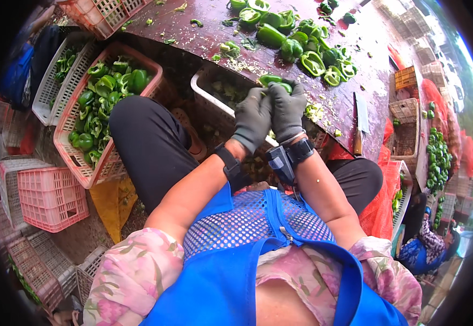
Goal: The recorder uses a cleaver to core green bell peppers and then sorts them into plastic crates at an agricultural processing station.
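Both my hands wear dark grey gloves and meet at the table's near edge, over a white crate (200, 89) with green scraps in it. A green bell pepper (274, 81), seemingly cut, is held between them at the fingertips. My left hand (254, 118) is closed on its near left side, and my right hand (288, 113) is closed on its right side. The fingers partly hide the pepper. Beyond the hands, a pile of halved and whole green peppers (300, 46) lies on the dark red table (193, 24). A knife (361, 115) rests to the right, its wooden handle toward me.
A pink crate (64, 136) full of cut peppers stands by my left knee, with a white crate (43, 103) beyond it. Another pink crate (51, 198) sits farther left. Red netting (380, 204) hangs at the right. Someone in blue (418, 252) sits at the far right.
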Demonstrator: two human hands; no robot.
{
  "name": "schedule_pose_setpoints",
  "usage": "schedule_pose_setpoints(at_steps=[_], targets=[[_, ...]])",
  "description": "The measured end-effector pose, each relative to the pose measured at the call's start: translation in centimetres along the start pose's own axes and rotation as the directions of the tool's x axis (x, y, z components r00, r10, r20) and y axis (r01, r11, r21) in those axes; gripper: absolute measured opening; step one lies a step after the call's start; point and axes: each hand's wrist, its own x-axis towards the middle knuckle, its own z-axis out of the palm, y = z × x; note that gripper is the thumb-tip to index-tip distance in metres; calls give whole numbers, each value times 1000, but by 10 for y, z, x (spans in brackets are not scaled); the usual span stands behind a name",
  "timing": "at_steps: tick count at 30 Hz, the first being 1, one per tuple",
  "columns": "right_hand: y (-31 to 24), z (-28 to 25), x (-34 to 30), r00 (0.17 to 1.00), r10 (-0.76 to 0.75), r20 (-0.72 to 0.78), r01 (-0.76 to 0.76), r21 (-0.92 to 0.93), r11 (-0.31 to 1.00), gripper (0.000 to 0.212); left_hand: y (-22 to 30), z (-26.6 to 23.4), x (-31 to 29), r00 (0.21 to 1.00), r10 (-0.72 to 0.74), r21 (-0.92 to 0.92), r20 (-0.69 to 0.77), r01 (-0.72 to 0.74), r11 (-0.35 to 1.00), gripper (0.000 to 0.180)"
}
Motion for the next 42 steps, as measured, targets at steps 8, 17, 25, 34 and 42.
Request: schedule_pose_setpoints(at_steps=[8,17,25,34,42], targets=[[11,-32,30,877,285,387,-446,436,782,31,2,-11,12,848,-439,-719,296,501,483,22],[-61,125,32,735,-186,652,54,218,975,40,-39,-15,4,787,-558,-609,263,584,537,23],[-30,98,125,598,-457,659,794,-565,224,35,-14,-36,22,704,-684,-501,192,670,548,32],[8,-46,178,850,-163,500,471,-586,660,54,-5,-16,29,866,-383,-444,322,495,747,50],[-1,-22,37,925,81,372,-32,-136,990,36,21,-27,54,890,259,122,375,-324,938,66]])
